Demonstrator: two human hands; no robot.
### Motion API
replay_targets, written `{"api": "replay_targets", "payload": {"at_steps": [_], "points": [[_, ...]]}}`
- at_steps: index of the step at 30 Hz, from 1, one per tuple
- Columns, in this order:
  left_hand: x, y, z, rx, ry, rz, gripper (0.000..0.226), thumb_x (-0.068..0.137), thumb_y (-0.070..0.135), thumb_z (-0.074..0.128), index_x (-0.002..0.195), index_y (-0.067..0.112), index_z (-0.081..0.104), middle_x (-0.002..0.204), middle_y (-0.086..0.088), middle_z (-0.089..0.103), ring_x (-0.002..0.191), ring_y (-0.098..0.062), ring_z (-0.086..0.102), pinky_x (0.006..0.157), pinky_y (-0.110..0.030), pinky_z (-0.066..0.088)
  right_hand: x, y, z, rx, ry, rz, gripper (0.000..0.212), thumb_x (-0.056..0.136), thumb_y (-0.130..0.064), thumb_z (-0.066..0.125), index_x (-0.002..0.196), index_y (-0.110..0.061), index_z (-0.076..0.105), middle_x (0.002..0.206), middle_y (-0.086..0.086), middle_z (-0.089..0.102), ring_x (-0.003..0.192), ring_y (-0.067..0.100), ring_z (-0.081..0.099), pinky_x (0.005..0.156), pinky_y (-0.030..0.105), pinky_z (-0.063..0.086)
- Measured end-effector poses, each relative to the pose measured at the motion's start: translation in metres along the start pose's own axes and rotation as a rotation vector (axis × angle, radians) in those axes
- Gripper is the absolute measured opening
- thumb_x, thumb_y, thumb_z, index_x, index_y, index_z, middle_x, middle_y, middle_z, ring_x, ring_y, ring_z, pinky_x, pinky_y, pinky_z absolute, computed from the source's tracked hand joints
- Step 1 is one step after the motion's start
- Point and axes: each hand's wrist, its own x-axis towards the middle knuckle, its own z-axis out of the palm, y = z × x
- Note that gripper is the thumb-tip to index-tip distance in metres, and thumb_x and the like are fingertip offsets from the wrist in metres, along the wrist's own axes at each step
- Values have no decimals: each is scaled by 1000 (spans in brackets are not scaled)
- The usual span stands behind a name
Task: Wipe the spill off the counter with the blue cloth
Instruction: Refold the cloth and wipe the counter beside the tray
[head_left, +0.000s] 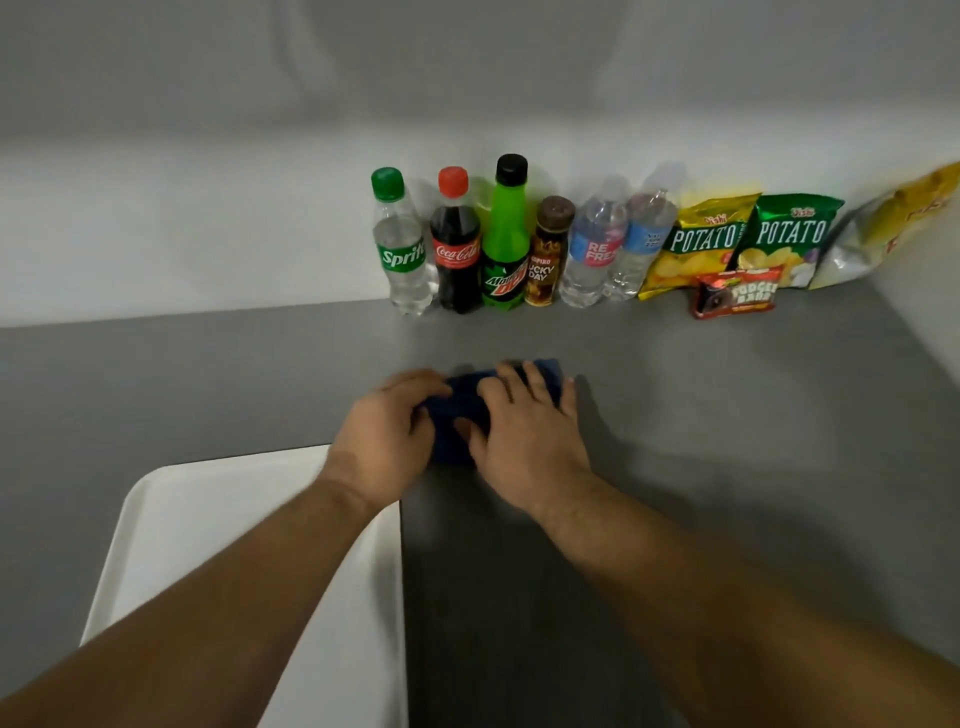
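Note:
The blue cloth (465, 402) lies bunched on the grey counter (727, 415), mid-frame. My left hand (387, 439) grips its left edge with curled fingers. My right hand (524, 431) presses flat on top of the cloth, fingers spread toward the wall. Both hands cover most of the cloth. No spill is visible on the counter; whatever lies under the cloth is hidden.
A white tray (171, 519) sits at the near left, under my left forearm. Along the back wall stand a Sprite bottle (402, 244), Coca-Cola bottle (457, 244), Mountain Dew bottle (506, 239), a coffee bottle (545, 254), two water bottles (592, 249), potato chip bags (701, 244) and a snack pack (735, 296).

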Motion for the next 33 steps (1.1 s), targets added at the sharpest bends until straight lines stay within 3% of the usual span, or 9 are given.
{"api": "replay_targets", "payload": {"at_steps": [4,7,11,16,22,26,33], "points": [[-8,-29,-10,94,65,0,36,83,0,55,111,15,72,121,-4,70,110,-27,65,96,-15,38,14,-16,19,-29,-7,-21,62,102,-62,30,159,-36,26,170,3,22,156,41,9,120,71,2],[-13,-38,-9,142,39,17,38,83,16,49,114,16,71,125,-4,69,113,-26,65,102,-24,43,31,1,16,-25,32,-42,63,102,-62,26,159,-36,27,170,0,23,157,34,12,122,67,5],[-15,-43,-2,216,-10,65,36,87,16,54,119,13,71,129,-9,68,118,-32,64,108,-42,48,51,41,6,-40,39,63,64,103,-64,24,161,-36,23,170,0,21,157,33,11,123,66,3],[-28,-29,8,221,-37,99,30,89,13,63,118,16,72,129,-8,68,120,-30,60,108,-40,47,37,76,0,-43,-14,158,67,103,-66,22,163,-38,15,173,-3,13,158,30,5,124,63,-1],[-49,-1,24,276,-55,130,28,87,14,60,112,10,72,121,-13,71,109,-39,63,99,-45,50,-28,67,10,-55,-17,110,68,102,-67,21,162,-37,17,172,-2,15,158,33,6,123,67,1],[-69,8,36,327,-24,114,26,85,15,57,105,9,72,109,-13,72,100,-40,62,95,-41,44,-91,56,16,-26,-5,71,67,103,-66,28,162,-37,22,172,-2,17,158,33,8,123,66,1],[-131,29,55,363,8,66,29,86,16,55,110,15,70,118,-8,71,109,-39,59,116,-55,30,-217,50,27,11,85,18,64,100,-63,40,158,-34,39,168,-1,31,156,33,20,123,64,4]]}}
